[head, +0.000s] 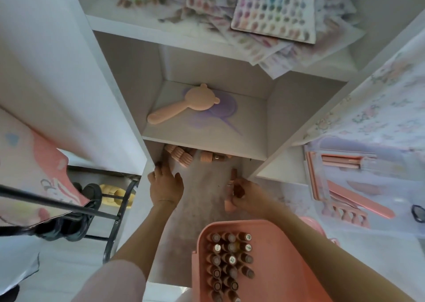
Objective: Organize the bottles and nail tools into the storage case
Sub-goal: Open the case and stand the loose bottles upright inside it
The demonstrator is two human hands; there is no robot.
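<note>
Down in the lowest compartment of the white shelf unit (241, 152), both hands were reaching in. The left hand (165, 186) lay near the left wall with its fingers spread and relaxed, its fingertips just beside a small brownish bottle (158, 164) at the wall; whether they touched it could not be told, and it gripped nothing plainly. The right hand (247, 197) was curled round a few small bottles (232, 191), dark and peach-capped, one sticking up above the fingers and one hanging below them.

Farther back on the same floor, partly hidden under the shelf board, lay ribbed peach caps (181, 156) and more small bottles (216, 157) on their sides.

Nearest the camera sat the pink storage case (276, 267), open, with three rows of polish bottles (230, 259) standing caps-up along its left part. The right forearm crossed just above and beside it.

On the shelf above the hands rested a peach bear-eared hand mirror (184, 106) lying partly over a flat purple shape (220, 110). Higher still, colour sample cards (273, 11) were heaped in a loose pile. To the right, a clear tray (391, 232) held a long pink nail file (361, 200), a pink toe separator (347, 215) and some pink sticks (340, 161). Left of the shelf stood a dark metal rack (110, 218) with shoes (66, 225).
</note>
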